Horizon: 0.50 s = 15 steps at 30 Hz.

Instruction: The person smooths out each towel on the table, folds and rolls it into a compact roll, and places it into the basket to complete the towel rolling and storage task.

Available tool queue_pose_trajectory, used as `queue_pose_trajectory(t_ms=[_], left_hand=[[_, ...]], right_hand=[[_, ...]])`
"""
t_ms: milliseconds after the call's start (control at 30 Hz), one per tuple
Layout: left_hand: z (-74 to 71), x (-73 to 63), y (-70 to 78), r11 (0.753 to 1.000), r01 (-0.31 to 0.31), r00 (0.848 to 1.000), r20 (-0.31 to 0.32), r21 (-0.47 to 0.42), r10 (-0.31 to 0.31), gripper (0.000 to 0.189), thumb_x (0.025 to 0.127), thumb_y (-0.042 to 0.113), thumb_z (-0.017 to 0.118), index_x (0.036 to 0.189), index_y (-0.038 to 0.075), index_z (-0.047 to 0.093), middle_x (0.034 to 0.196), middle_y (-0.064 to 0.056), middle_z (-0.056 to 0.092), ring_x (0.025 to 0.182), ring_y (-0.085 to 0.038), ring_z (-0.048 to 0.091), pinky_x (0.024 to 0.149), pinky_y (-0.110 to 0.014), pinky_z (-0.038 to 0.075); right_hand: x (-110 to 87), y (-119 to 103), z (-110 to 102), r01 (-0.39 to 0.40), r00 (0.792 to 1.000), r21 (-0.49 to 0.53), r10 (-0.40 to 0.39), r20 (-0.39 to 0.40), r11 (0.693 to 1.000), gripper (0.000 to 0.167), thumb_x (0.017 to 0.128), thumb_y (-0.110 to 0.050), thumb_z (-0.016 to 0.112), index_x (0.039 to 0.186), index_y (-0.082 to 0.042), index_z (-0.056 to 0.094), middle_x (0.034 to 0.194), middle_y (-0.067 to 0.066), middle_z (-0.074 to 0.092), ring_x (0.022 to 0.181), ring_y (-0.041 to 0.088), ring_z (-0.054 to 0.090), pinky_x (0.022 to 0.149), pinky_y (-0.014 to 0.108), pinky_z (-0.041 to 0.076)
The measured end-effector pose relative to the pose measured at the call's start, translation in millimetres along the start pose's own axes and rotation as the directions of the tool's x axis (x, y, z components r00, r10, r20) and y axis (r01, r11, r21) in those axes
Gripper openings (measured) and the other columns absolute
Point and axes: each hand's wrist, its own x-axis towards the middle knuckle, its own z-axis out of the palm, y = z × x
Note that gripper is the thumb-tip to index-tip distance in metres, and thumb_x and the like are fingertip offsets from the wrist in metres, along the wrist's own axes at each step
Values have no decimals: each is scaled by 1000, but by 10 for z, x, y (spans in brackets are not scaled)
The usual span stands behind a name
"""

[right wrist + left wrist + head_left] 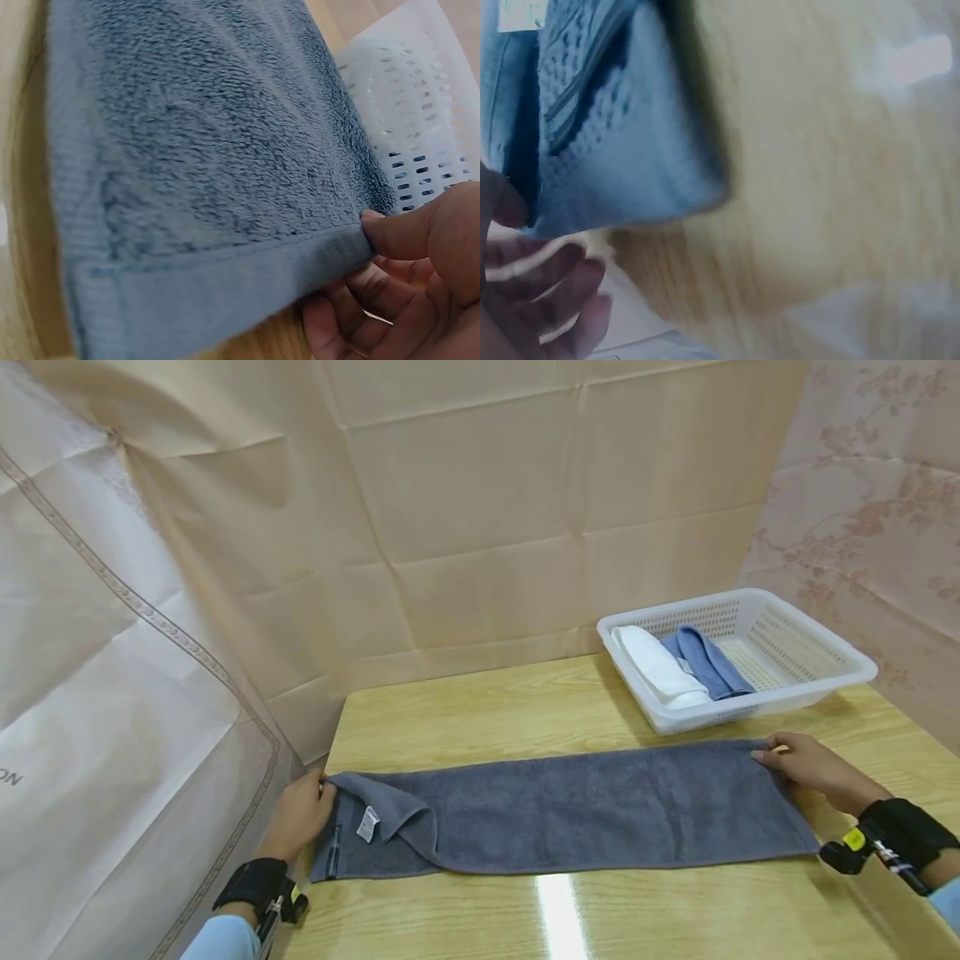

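A long grey towel point(555, 810), folded lengthwise into a strip, stretches across the wooden table. My left hand point(302, 810) pinches its far left corner between thumb and fingers. Near that end the upper layer is turned back in a loose flap, showing a white label point(368, 824) and a dark woven band point(334, 852). At the opposite end my right hand point(813, 770) pinches the far right corner. Up close in the right wrist view, the thumb presses on the towel's hemmed edge point(247, 281), with the other fingers beneath it.
Behind the towel's right part stands a white perforated plastic basket point(825, 672). In its left side lie a rolled white towel point(660, 664) and a folded blue towel point(708, 662). Beige cloth point(480, 527) hangs along the back of the table point(450, 714).
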Motion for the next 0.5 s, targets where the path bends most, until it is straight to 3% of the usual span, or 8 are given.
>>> queue_pose_trajectory(t_ms=[67, 133, 200, 267, 367, 433, 500], left_hand=[[-35, -4, 4, 998, 62, 998, -16, -2, -62, 24, 104, 23, 48, 97, 2, 57, 81, -12, 59, 69, -29, 59, 57, -44, 45], [-67, -7, 32, 995, 85, 996, -14, -45, -86, 36, 108, 33, 48, 90, 3, 59, 76, -9, 58, 65, -27, 57, 55, -40, 43], [-85, 0, 93, 984, 109, 993, 61, -142, -102, 53, 108, 49, 45, 86, 5, 63, 70, -7, 59, 59, -24, 57, 52, -37, 43], [-83, -18, 174, 955, 153, 977, 182, -254, -108, 68, 105, 64, 40, 84, 5, 68, 68, -6, 61, 54, -24, 57, 50, -35, 44], [-42, -43, 308, 899, 256, 932, 338, -355, -132, 78, 95, 78, 44, 88, 5, 71, 71, -7, 66, 51, -24, 60, 46, -35, 47], [-1, -60, 372, 865, 307, 912, 381, -398, -148, 70, 94, 73, 55, 86, 5, 69, 71, -9, 65, 52, -24, 60, 46, -35, 47], [38, -71, 401, 829, 342, 905, 392, -443, -164, 55, 96, 59, 65, 82, 6, 64, 71, -9, 63, 54, -22, 60, 49, -33, 48]], right_hand=[[-1, -7, 13, 0, 1000, 3, 0, -10, 1000, 28, 110, -20, 46, 103, 6, 52, 89, 7, 44, 84, 22, 47, 64, 35, 41], [0, -6, 22, -5, 1000, 4, 5, -17, 1000, 28, 110, -20, 46, 105, 6, 52, 89, 8, 45, 83, 23, 47, 64, 36, 42], [-2, 3, 22, -8, 1000, 2, 8, -19, 1000, 28, 110, -20, 46, 106, 7, 52, 89, 8, 45, 84, 23, 47, 64, 36, 43], [7, 9, 23, -13, 1000, -2, 13, -17, 1000, 27, 110, -19, 46, 106, 7, 52, 89, 8, 46, 83, 22, 47, 64, 35, 43], [21, 15, 16, -17, 1000, -11, 17, -12, 1000, 26, 110, -19, 46, 104, 6, 52, 88, 7, 45, 82, 21, 47, 64, 35, 43], [33, 13, 14, -14, 1000, -17, 13, -9, 1000, 26, 110, -19, 46, 103, 5, 51, 87, 7, 45, 81, 21, 47, 63, 35, 43], [50, 7, 17, -11, 1000, -23, 11, -3, 1000, 27, 110, -20, 46, 103, 5, 51, 88, 7, 44, 82, 22, 47, 63, 35, 42]])
